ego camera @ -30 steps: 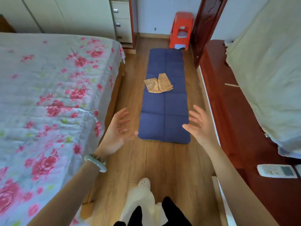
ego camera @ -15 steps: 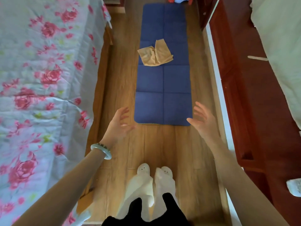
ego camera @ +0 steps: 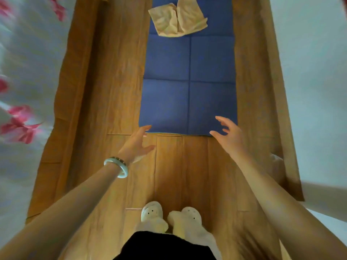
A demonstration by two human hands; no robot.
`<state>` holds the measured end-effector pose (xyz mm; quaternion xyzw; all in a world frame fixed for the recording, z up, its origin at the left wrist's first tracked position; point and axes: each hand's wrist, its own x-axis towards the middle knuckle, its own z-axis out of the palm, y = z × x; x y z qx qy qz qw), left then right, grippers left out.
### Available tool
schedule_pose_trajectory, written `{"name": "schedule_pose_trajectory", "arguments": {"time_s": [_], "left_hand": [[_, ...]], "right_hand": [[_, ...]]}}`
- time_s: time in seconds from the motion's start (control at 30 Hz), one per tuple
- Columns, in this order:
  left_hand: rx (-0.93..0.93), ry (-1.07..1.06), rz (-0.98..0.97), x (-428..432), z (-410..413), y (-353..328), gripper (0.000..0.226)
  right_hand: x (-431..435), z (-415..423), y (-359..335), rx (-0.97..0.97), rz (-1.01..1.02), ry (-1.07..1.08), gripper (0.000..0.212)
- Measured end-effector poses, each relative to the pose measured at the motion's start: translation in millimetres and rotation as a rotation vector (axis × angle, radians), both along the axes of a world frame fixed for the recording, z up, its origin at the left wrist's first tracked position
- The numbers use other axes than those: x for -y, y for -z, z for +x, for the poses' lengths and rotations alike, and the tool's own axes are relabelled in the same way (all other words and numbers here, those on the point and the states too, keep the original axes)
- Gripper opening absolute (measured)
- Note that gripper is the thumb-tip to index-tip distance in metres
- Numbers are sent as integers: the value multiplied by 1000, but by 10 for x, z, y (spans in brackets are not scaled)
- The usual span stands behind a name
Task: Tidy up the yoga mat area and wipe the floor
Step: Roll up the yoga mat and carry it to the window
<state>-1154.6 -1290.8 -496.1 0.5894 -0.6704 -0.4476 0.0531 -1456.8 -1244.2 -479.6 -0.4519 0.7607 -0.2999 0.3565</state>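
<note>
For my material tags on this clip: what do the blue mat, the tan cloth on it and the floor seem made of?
Blue panelled yoga mat: probably matte foam, given its soft fold creases. Tan crumpled cloth: soft fabric, limp and wrinkled. Brown plank floor: wood or wood-look laminate, grained, slightly glossy.

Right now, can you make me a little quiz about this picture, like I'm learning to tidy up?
1. True or false: the cloth lies on the mat.
2. Which wrist wears the bracelet? A) left B) right C) neither
3. Fill in: the left hand and the right hand are holding ____.

Key: 1 true. 2 A. 3 nothing; both are open with spread fingers.
</note>
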Motion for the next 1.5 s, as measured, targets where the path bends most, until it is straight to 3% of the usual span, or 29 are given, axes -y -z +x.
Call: {"name": "schedule_pose_trajectory", "arguments": {"time_s": [0.27,0.57,0.73,1.0,1.17,1.37,1.5], "left_hand": [[272,323,-131,738,23,2096,70],[208,423,-335,1003,-359,3357,71],[198,485,-471,1094,-297,3672,46],[161,487,-630,1110,-299,3766,20],[144,425,-598,1032,-373,3665,39],[126,493,-649,937,-247,3641,34],[88,534,-533,787,-115,3572,32]], "right_hand": [[393,-319,2214,-195,77,-229,47],[677,-365,3628,-332,41,-388,56],[672,-433,3889,-396,4,-394,49],[795,-526,3830,-315,28,-321,25],[805,-540,3783,-354,47,-401,23],[576,-471,3721,-375,23,-471,22],[387,-399,3637,-385,78,-525,20]]}}
